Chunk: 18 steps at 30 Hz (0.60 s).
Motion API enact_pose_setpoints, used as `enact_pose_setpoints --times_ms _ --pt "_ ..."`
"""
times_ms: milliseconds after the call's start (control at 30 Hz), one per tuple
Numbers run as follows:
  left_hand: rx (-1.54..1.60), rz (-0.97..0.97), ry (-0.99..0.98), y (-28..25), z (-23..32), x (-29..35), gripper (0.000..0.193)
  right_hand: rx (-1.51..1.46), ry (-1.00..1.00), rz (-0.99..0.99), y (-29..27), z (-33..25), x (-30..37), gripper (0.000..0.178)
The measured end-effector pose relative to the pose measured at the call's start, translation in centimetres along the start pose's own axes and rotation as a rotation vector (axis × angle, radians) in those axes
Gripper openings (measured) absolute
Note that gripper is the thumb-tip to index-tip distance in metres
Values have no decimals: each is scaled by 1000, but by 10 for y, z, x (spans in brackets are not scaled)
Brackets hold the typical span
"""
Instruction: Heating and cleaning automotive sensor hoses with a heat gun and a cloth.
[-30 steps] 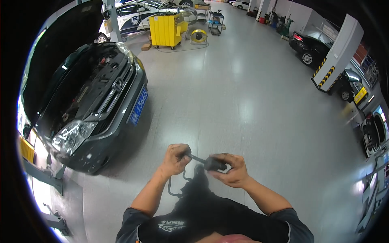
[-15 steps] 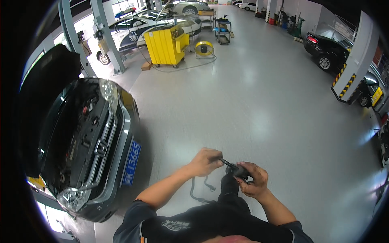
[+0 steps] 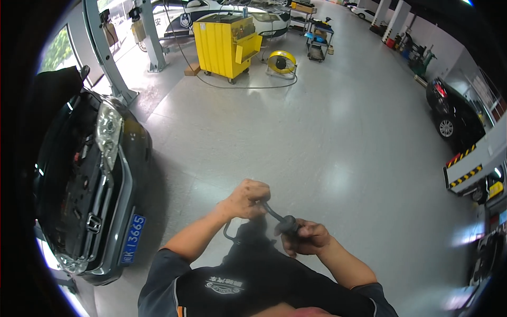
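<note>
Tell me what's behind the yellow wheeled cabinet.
A white-and-dark car stands behind the yellow wheeled cabinet, showing to its left and right. The part of the car directly behind the cabinet is covered and can't be seen.

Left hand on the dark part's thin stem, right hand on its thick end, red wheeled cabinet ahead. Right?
Wrong colour: in the head view the wheeled cabinet is yellow, not red. Left hand on the thin stem, right hand on the thick end: correct.

Daylight glares from the left, pale reflections patch the floor (image 3: 237, 132), and the fisheye rim fades black.
</note>
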<state>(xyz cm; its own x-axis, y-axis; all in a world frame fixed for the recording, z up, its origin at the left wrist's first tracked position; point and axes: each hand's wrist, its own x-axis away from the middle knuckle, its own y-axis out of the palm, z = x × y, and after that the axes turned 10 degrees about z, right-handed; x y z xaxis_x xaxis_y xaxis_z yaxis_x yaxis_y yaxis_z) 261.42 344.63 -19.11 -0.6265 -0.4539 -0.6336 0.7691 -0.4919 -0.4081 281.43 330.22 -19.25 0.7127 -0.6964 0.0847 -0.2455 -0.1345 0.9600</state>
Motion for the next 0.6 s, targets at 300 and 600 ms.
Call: enact_pose_setpoints --times_ms 300,600 --pt "-5 88 -249 1 -200 -176 33 1860 -817 675 -36 -267 -71 51" --pt "113 -189 27 35 -398 -394 35 48 -30 212 -173 -476 -84 38"
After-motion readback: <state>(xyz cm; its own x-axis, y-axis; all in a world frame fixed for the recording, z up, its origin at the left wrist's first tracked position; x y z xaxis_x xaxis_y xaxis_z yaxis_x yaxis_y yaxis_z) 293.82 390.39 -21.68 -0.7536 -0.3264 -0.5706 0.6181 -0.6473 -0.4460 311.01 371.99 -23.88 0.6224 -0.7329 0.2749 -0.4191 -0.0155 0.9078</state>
